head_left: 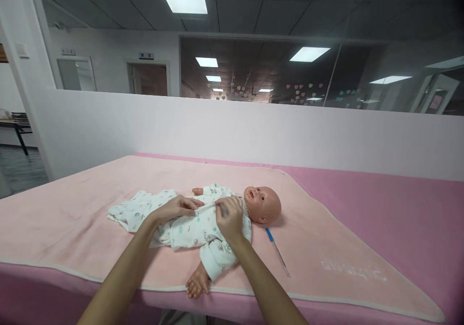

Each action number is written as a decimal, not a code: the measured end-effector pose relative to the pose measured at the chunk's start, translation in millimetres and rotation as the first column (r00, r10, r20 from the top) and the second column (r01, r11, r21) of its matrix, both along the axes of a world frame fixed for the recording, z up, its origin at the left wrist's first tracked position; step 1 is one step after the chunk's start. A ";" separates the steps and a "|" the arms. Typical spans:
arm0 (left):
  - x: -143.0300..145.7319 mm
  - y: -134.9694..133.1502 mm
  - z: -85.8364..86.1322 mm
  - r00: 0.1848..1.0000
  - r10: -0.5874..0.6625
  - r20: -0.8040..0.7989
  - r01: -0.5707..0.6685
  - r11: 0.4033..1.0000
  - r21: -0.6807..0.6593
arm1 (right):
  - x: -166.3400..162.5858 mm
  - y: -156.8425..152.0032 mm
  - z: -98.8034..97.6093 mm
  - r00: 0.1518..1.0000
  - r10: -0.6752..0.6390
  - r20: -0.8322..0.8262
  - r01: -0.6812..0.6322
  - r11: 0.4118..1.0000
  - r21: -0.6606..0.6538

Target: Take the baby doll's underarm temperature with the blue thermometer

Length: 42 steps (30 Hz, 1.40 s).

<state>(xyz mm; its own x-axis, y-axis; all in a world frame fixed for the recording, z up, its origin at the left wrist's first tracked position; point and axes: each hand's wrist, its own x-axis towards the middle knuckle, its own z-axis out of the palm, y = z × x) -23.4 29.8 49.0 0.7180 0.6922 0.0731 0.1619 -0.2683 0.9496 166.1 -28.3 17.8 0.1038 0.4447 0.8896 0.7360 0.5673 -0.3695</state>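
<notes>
A baby doll lies on its back, its head to the right. It wears a white patterned shirt and matching trousers. At the lower front edge of the shirt my left hand has thumb and fingers closed on the cloth. Higher up, near the doll's chest, my right hand pinches the same front edge. A pale strip of the shirt's opening runs between the two hands. Whether any fastener is under the fingertips is hidden. One doll hand sticks out of the near sleeve.
A slim clear stick with a blue end, much like a pen, lies right of the doll. Beneath is a peach blanket on a pink padded surface. A low white wall stands behind, with glass above it.
</notes>
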 end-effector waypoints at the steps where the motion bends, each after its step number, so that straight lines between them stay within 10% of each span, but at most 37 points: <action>1: 0.6 -0.1 -0.8 1.000 0.007 0.006 -0.007 1.000 0.020 | -0.1 0.1 -0.3 1.000 0.000 0.002 0.000 1.000 -0.004; 6: 7.7 -2.2 -6.6 0.989 0.149 0.003 -0.148 0.975 0.166 | -0.2 0.9 -1.4 1.000 -0.006 -0.006 0.006 1.000 -0.017; 14: 18.6 -15.6 -17.1 0.925 0.374 0.070 -0.338 0.724 0.601 | -0.6 1.5 -1.2 0.999 -0.045 -0.027 0.044 0.998 -0.041; 33: 15.0 -19.6 -11.8 0.943 0.327 0.068 -0.331 0.886 0.325 | -0.6 2.8 -2.9 0.998 -0.058 -0.010 0.057 0.995 -0.085; 42: 23.7 5.2 29.1 0.964 0.263 0.036 -0.263 0.929 0.261 | 38.8 -46.8 26.1 0.986 -0.095 -0.134 0.098 0.995 0.017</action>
